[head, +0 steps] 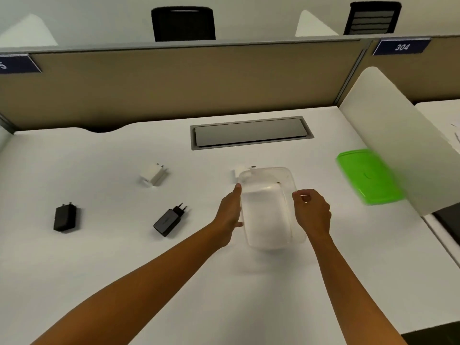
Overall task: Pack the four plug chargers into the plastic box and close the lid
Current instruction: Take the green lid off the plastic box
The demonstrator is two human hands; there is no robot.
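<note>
A clear plastic box (268, 207) stands open on the white desk, held between my left hand (230, 212) on its left wall and my right hand (312, 212) on its right wall. Its green lid (368, 176) lies apart at the right. A white plug charger (153, 174) lies at the left middle. A second white charger (240, 171) is partly hidden behind the box's far left corner. One black charger (65, 217) lies far left, another black charger (169, 219) lies just left of my left forearm.
A grey cable hatch (251, 133) is set into the desk behind the box. A white side divider (398, 150) rises at the right, next to the lid. A tan partition (174, 83) closes the back of the desk (124, 257).
</note>
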